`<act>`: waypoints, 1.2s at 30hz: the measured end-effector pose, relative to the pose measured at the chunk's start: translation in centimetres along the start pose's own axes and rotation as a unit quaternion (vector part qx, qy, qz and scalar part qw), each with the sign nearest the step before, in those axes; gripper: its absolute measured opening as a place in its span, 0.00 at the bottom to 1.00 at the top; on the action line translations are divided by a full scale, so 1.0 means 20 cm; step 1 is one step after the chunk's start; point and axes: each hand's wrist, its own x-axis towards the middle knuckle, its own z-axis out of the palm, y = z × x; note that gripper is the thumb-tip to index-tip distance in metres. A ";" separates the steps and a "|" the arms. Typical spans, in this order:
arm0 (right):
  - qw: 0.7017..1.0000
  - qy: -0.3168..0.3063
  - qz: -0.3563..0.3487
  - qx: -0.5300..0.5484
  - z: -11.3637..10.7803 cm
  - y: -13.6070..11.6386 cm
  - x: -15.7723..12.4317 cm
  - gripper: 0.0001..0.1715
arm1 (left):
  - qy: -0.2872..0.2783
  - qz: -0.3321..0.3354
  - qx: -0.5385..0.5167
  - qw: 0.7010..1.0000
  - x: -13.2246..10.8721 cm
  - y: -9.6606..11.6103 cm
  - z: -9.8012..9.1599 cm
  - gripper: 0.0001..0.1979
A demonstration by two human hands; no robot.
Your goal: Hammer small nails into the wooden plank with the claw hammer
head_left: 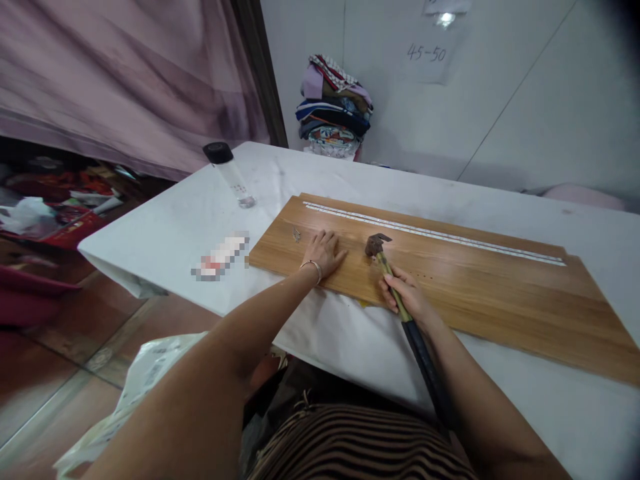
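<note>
A long wooden board [475, 280] lies on a white table [190, 220]. My left hand [324, 251] rests flat on the board's near left part, fingers stretched out, a bangle on the wrist. My right hand [404, 295] grips the shaft of a claw hammer [379, 245] close to its head; the head sits just above or on the board. The hammer's black grip runs back along my forearm. A few small nails [297, 234] lie on the board left of my left hand. A pale metal strip [435, 233] runs along the board's far edge.
A clear bottle with a black cap [229, 173] stands on the table at the left. A small blurred packet [221, 255] lies beside the board. Folded clothes [334, 107] are stacked against the wall behind. A plastic bag [145, 373] hangs below the table edge.
</note>
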 end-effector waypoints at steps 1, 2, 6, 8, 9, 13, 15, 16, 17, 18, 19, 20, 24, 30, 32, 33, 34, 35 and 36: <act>1.000 -0.002 0.001 0.000 0.00 0.00 0.00 0.25 | 0.001 0.001 0.001 1.000 0.00 0.00 0.00 0.23; 1.000 -0.003 0.002 0.000 0.00 0.00 0.00 0.25 | 0.003 0.001 0.001 1.000 0.00 0.00 0.00 0.22; 1.000 -0.001 0.003 0.009 0.00 0.00 0.00 0.25 | 0.003 0.001 0.004 1.000 0.00 0.00 -0.01 0.22; 1.000 0.001 -0.001 0.013 0.00 0.01 0.00 0.25 | 0.003 0.002 0.006 1.000 0.00 0.01 -0.01 0.22; 1.000 0.001 -0.004 0.015 0.00 0.01 0.00 0.24 | 0.003 0.003 0.007 1.000 0.00 0.01 -0.01 0.22; 1.000 -0.003 -0.007 0.013 0.00 0.01 0.01 0.24 | 0.004 0.005 0.007 1.000 0.00 0.00 -0.01 0.22; 1.000 -0.005 -0.004 0.011 0.00 0.02 0.01 0.24 | 0.004 0.002 0.006 1.000 0.00 0.00 0.00 0.22; 1.000 -0.004 -0.004 0.011 0.00 0.02 0.01 0.24 | 0.004 0.001 0.007 1.000 0.00 0.00 0.00 0.22; 1.000 -0.002 -0.003 0.012 0.00 0.02 0.01 0.24 | 0.004 0.001 0.008 1.000 0.00 0.00 0.01 0.22; 1.000 0.000 -0.003 0.012 0.00 0.02 0.01 0.24 | 0.004 0.000 0.009 1.000 0.00 0.00 0.01 0.22; 1.000 0.003 -0.003 0.013 0.00 0.02 0.01 0.23 | 0.004 0.000 0.009 1.000 0.00 0.00 0.01 0.23; 1.000 0.005 -0.004 0.015 0.00 0.02 0.01 0.23 | 0.005 0.000 0.009 1.000 0.00 -0.01 0.01 0.23; 1.000 0.007 -0.004 0.017 -0.01 0.02 0.01 0.24 | 0.007 0.004 0.009 1.000 0.00 0.00 0.01 0.23; 1.000 0.003 0.000 0.013 0.00 0.01 0.00 0.25 | 0.008 0.005 0.008 1.000 0.01 -0.01 0.01 0.23; 1.000 0.006 -0.002 0.016 0.00 0.00 0.00 0.26 | 0.009 0.004 0.007 1.000 0.01 -0.01 0.01 0.23; 1.000 0.005 -0.004 0.017 0.00 0.00 0.00 0.26 | 0.009 0.004 0.006 1.000 0.01 -0.01 0.01 0.23; 1.000 0.003 -0.005 0.016 0.00 0.00 0.00 0.26 | 0.010 0.005 0.005 1.000 0.00 -0.01 0.01 0.23; 1.000 0.001 -0.006 0.015 0.00 0.00 0.01 0.26 | 0.009 0.005 0.005 1.000 0.00 -0.01 0.01 0.22; 1.000 0.000 -0.007 0.014 0.00 0.00 0.01 0.25 | 0.009 0.005 0.005 1.000 0.00 0.00 0.00 0.22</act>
